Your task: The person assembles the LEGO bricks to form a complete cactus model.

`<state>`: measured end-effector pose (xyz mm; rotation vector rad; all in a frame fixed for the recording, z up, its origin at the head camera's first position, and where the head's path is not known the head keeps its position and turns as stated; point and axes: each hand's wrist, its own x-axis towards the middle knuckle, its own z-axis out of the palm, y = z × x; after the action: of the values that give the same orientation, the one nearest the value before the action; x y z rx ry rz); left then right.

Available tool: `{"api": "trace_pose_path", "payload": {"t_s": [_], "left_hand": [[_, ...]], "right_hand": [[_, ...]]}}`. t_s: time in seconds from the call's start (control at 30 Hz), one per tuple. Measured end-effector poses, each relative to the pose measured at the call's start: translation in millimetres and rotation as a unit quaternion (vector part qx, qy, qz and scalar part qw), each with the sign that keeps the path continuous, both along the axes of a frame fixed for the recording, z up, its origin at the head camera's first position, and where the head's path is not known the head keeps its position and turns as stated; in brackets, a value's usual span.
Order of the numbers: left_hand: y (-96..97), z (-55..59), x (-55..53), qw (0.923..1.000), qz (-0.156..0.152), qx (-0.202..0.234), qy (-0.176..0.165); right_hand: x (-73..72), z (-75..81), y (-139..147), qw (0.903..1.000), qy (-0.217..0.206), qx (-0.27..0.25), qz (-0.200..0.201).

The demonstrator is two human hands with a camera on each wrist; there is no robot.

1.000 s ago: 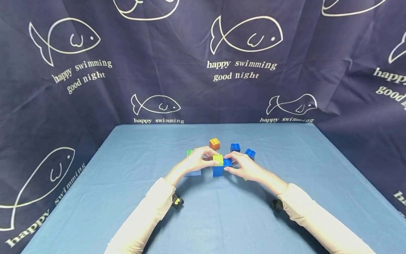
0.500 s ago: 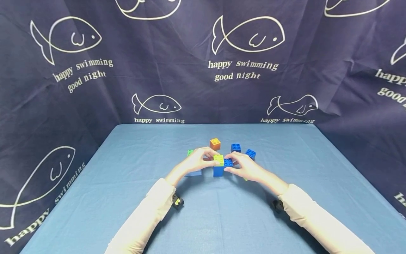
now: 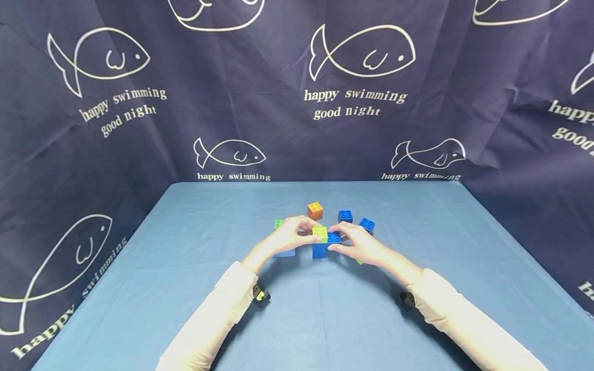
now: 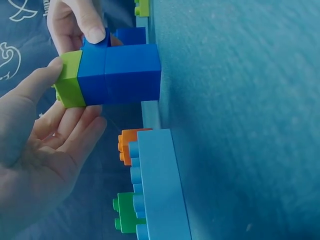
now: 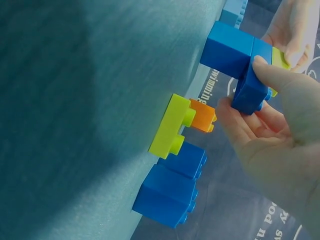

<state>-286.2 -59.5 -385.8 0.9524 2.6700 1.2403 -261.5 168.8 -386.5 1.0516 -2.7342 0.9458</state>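
A blue block stack [image 3: 319, 251] stands on the cloth, topped by a lime-green brick [image 3: 319, 232]. With thumb and fingers, my left hand [image 3: 287, 234] pinches the lime brick. My right hand [image 3: 361, 245] grips a blue brick [image 3: 334, 237] that juts from the stack's right side, just below the lime one. Its hollow underside shows in the right wrist view, hanging above the cloth. Whether this jutting part and the stack's upper blue layer [image 5: 261, 50] are one long brick, I cannot tell.
Behind the hands lie an orange brick [image 3: 315, 210] and two blue bricks [image 3: 345, 216]. Near my left hand is a light-blue long brick [image 4: 162, 185] with a green brick [image 4: 129, 212] on it. A lime brick [image 5: 170, 127] lies below my right hand.
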Motion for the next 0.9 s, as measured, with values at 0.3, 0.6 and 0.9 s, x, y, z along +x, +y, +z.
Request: {"api": "trace_pose_path", "payload": {"t_s": [0.3,0.6,0.9], "left_hand": [[-2.4,1.8,-0.9,0.9999,-0.011,0.01,-0.005],[-8.0,1.4,0.5,1.0,0.0,-0.002,-0.009],[-21.5,-0.8,1.4,0.9999,-0.011,0.0,-0.013]], "right_hand": [[1.7,0.9,0,1.0,-0.006,-0.001,-0.003],[2.9,3.3,-1,0.9999,-0.014,0.006,-0.007],[3.5,4.9,-1,0.9998,-0.019,0.008,-0.007]]}}
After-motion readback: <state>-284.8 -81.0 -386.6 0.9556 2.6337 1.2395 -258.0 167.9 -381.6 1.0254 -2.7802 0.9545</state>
